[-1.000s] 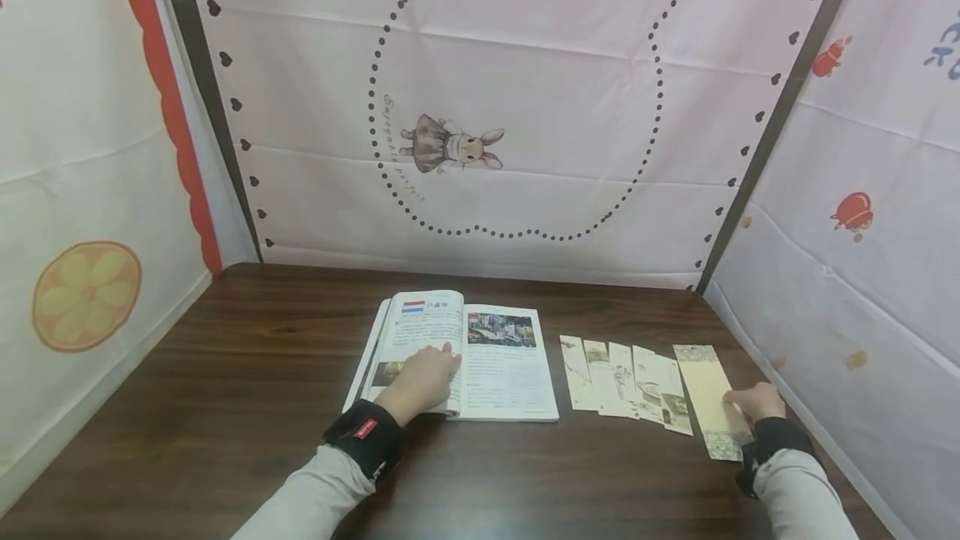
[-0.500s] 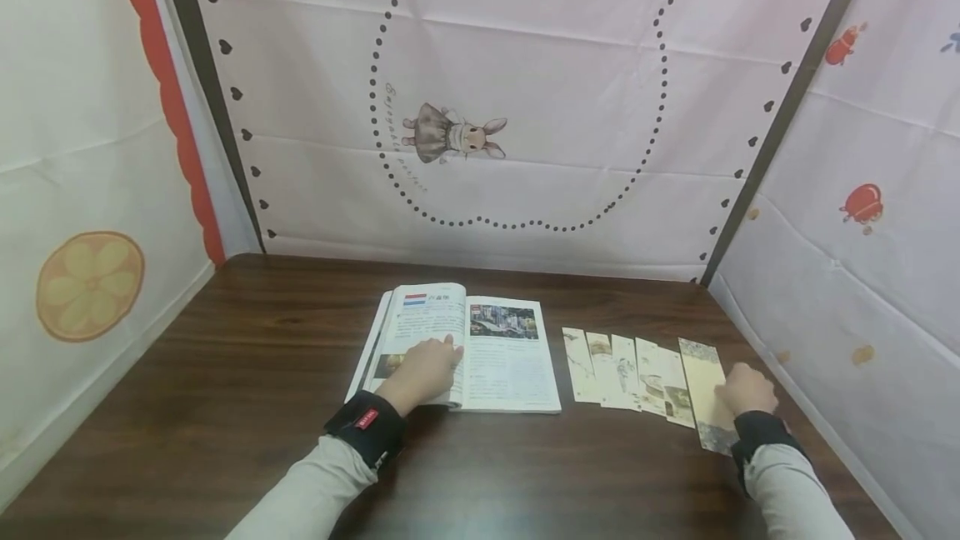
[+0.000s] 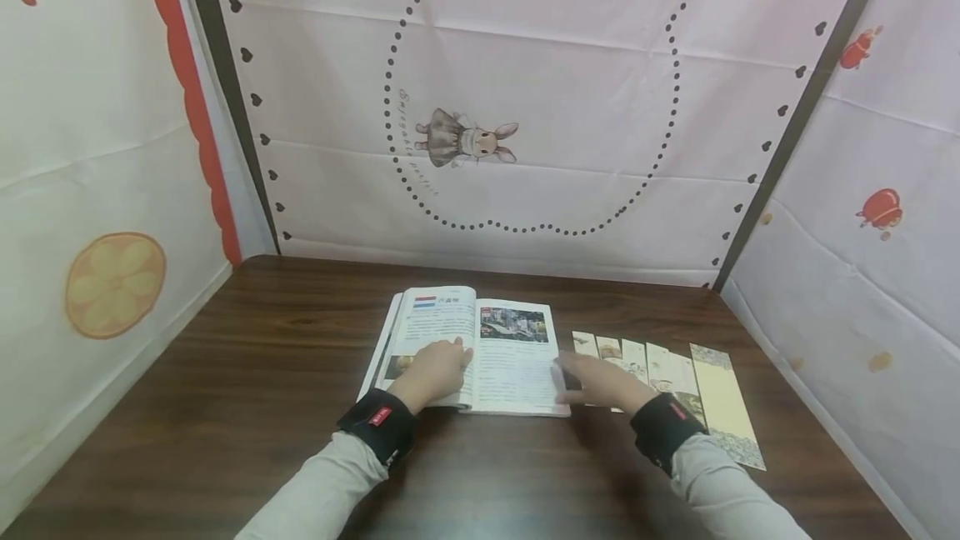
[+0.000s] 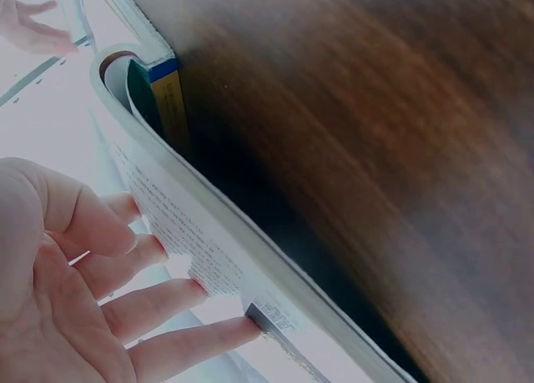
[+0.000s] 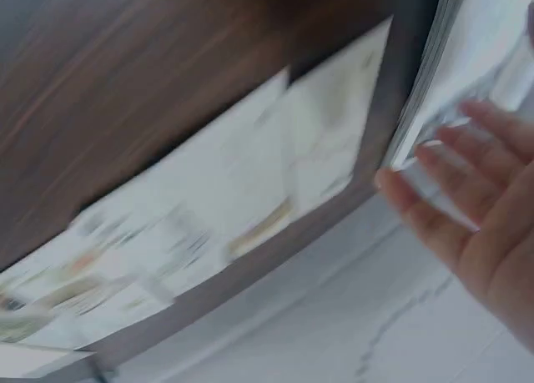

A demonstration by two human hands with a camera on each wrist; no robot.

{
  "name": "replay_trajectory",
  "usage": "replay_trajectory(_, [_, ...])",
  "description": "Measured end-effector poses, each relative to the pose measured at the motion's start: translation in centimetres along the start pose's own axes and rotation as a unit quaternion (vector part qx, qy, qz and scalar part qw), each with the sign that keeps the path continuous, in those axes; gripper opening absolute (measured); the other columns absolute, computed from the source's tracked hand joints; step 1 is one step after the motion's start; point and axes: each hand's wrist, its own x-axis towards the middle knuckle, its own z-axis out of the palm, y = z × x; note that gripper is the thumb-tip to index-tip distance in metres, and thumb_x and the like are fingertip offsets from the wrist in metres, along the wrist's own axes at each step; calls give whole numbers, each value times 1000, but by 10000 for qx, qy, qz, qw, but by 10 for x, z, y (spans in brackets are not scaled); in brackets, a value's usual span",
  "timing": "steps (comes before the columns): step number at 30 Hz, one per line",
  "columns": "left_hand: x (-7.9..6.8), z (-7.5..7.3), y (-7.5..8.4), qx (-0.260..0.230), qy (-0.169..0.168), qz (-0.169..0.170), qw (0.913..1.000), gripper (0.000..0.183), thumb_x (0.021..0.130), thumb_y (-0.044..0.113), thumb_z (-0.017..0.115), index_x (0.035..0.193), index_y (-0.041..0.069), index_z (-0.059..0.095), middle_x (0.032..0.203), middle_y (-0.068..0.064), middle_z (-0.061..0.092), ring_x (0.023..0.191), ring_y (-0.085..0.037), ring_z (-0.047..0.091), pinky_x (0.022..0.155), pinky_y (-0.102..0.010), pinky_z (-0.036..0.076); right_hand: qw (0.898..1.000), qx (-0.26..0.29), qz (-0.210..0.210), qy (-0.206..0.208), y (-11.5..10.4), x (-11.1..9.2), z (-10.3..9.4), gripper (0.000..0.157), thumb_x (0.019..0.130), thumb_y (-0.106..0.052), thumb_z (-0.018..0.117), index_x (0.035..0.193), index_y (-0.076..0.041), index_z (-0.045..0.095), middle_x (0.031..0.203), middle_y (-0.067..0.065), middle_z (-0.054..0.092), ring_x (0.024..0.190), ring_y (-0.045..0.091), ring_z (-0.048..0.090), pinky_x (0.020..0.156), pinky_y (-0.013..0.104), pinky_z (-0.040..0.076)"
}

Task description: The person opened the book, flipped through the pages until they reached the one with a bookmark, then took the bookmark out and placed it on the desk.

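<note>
An open book (image 3: pixel 513 373) lies on the table, with printed text and photos on both pages. My left hand (image 3: pixel 435 367) rests on its left page near the spine. In the left wrist view, the left fingers (image 4: pixel 192 345) are extended, with tips on the printed page. My right hand (image 3: pixel 602 379) is at the book's right edge, fingers extended and nothing held; whether it touches the book is unclear. Beneath and beside it, several narrow illustrated cards (image 5: pixel 200 183) lie in an overlapping row, partly hidden by that hand and wrist in the head view.
A longer, cream-coloured card (image 3: pixel 723 407) with patterned ends lies right of the row. The dark wooden table (image 3: pixel 262 357) is bounded by printed cloth at the back (image 3: pixel 555 132) and on both sides.
My right hand has left the long cream card and moved left over the row of cards to the book's right edge. The left hand has stayed on the left page.
</note>
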Motion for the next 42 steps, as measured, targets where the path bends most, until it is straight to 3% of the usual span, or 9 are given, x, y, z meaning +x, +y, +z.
replay_trajectory(5, [2, 1, 3, 38, -55, -98, 9999, 38, 98, 25, 45, 130, 9, 57, 142, -13, 47, 111, -34, 58, 78, -51, 44, 9991, -289, -318, -26, -24, 10, 12, 65, 73, -35, 79, 122, 2, 58, 124, 18, 61, 114, 31, 59, 98, 44, 45])
replay_trajectory(8, [3, 2, 3, 4, 9, 23, 10000, 40, 100, 26, 40, 128, 4, 58, 139, -17, 50, 104, -33, 60, 78, -49, 47, 9975, -589, -383, -5, -27, 13, 16, 57, 69, -33, 82, 113, -2, 62, 114, 15, 66, 101, 29, 64, 90, 42, 49])
replay_trajectory(14, [-3, 4, 0, 289, 180, 521, 9981, 42, 93, 25, 54, 127, 1, 58, 138, -21, 50, 124, -38, 51, 99, -47, 44, 9978, -401, -405, -354, -25, 14, 10, 49, 75, -29, 78, 115, -4, 64, 117, 12, 66, 104, 26, 63, 93, 42, 47])
replay_trajectory(18, [-5, 4, 0, 482, 232, 748, 9958, 51, 87, 33, 64, 128, 2, 57, 136, -23, 50, 125, -39, 49, 103, -48, 40, 9962, -341, -627, -495, -24, 12, -1, 26, 82, -19, 72, 104, -6, 69, 98, 7, 71, 89, 20, 64, 87, 38, 51])
replay_trajectory(22, [-4, 4, 0, 568, 226, 725, 9955, 53, 86, 34, 65, 128, 2, 57, 136, -23, 50, 125, -39, 49, 103, -48, 40, 9893, -1033, -1022, -130, -23, 15, -1, 9, 84, -8, 64, 89, -11, 71, 80, 0, 70, 66, 11, 58, 68, 28, 51])
replay_trajectory(26, [-4, 5, 0, 613, 194, 671, 9957, 53, 86, 34, 65, 128, 3, 57, 137, -23, 50, 125, -40, 49, 103, -49, 40, 9696, -2014, -1229, 642, -21, 19, 3, 9, 81, -7, 65, 79, -14, 70, 69, -3, 67, 54, 7, 48, 56, 23, 42])
replay_trajectory(30, [-5, 5, 0, 656, 179, 693, 9953, 56, 87, 39, 63, 129, 2, 56, 138, -24, 49, 125, -42, 48, 103, -50, 40, 9483, -2488, -1403, 1385, -23, 20, -1, 9, 76, -8, 72, 81, -15, 69, 73, -4, 69, 62, 9, 55, 61, 26, 45])
replay_trajectory(37, [-9, 3, 4, 235, -208, 484, 9983, 95, 73, 69, 62, 136, -1, 47, 146, -24, 37, 135, -45, 34, 108, -53, 33, 9076, -2469, -1886, 2823, -40, 28, -14, 15, 75, -14, 76, 90, -14, 70, 87, -2, 71, 85, 14, 65, 73, 27, 50])
replay_trajectory(42, [-8, 3, 11, 89, -97, 418, 9990, 99, 69, 71, 64, 133, -2, 49, 144, -26, 39, 132, -49, 34, 103, -60, 35, 8796, -2292, -2229, 3523, -60, 39, -22, 21, 70, -13, 79, 90, -15, 71, 91, -3, 71, 91, 15, 65, 80, 27, 50])
